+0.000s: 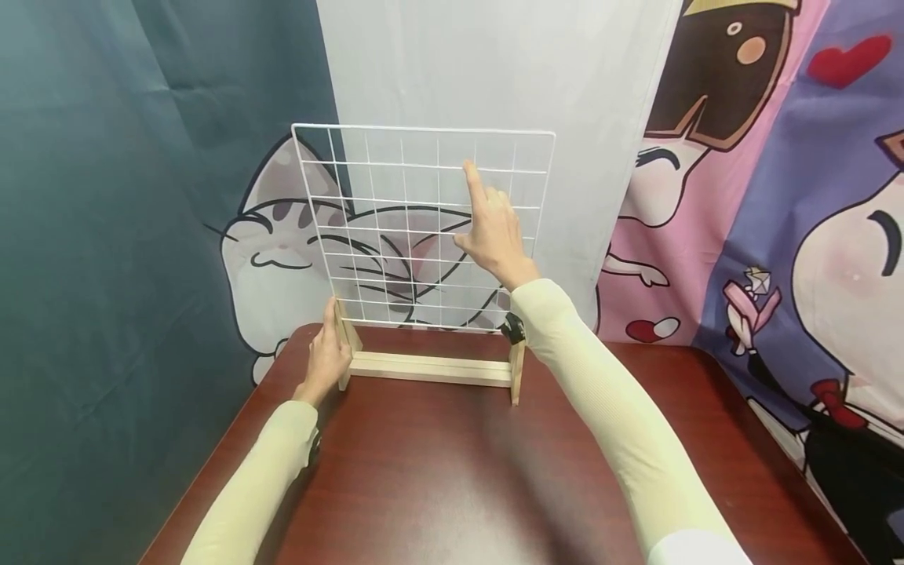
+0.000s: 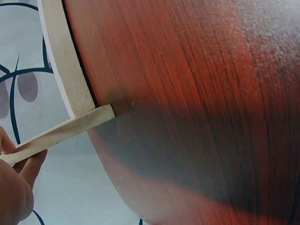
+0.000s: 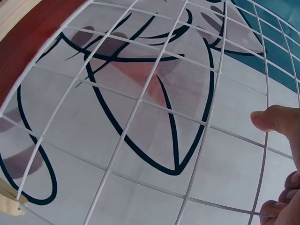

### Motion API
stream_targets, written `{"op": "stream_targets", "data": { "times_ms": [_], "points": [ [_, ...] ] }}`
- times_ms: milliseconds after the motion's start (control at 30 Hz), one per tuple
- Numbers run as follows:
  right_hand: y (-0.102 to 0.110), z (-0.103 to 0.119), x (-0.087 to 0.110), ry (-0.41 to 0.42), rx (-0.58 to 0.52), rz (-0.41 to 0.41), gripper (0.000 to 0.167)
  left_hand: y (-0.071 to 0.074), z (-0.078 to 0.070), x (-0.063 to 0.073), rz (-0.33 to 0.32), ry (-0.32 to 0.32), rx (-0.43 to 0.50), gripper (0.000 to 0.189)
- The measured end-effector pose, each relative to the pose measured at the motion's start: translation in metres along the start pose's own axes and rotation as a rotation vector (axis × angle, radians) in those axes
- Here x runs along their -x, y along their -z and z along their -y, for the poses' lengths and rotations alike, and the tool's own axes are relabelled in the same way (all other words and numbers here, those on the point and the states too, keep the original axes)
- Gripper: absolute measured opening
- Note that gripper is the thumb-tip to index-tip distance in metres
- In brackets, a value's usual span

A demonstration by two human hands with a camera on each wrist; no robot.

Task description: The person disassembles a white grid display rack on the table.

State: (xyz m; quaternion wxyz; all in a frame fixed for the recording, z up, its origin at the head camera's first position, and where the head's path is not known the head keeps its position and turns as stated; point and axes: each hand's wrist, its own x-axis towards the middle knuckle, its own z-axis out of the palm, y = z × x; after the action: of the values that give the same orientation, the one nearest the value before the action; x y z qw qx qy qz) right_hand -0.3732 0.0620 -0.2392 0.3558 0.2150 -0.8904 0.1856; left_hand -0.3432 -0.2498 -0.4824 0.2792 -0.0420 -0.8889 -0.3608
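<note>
A white wire grid panel [image 1: 421,165] stands upright at the table's far end, on a pale wooden stand [image 1: 431,367] with two side feet and a crossbar. My left hand [image 1: 328,353] grips the stand's left upright; in the left wrist view its fingers [image 2: 32,168] lie on both sides of the wood. My right hand [image 1: 494,231] is in front of the grid's right half, index finger straight and pointing up, thumb stretched out to the left. In the right wrist view the thumb [image 3: 269,118] overlaps a grid wire and the other fingers are curled.
A reddish-brown wood-grain table [image 1: 424,455] carries the stand near its back edge. Behind it hangs a cloth backdrop [image 1: 494,63] printed with cartoon cats and figures. A plain dark teal cloth [image 1: 106,235] hangs along the left side.
</note>
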Motion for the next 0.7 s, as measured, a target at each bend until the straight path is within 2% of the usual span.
{"op": "stream_targets", "data": {
  "times_ms": [267,500,700],
  "points": [
    [0.004,0.002,0.003,0.010,0.000,-0.001,0.112,0.000,0.002,0.005,0.000,-0.013,-0.001,0.106],
    [0.008,0.003,-0.003,0.053,0.025,-0.058,0.111,-0.001,0.004,0.003,-0.014,-0.004,0.004,0.107],
    [0.016,0.003,-0.008,0.033,0.021,-0.026,0.115,-0.001,0.003,0.002,-0.005,0.003,0.007,0.107]
  ]
}}
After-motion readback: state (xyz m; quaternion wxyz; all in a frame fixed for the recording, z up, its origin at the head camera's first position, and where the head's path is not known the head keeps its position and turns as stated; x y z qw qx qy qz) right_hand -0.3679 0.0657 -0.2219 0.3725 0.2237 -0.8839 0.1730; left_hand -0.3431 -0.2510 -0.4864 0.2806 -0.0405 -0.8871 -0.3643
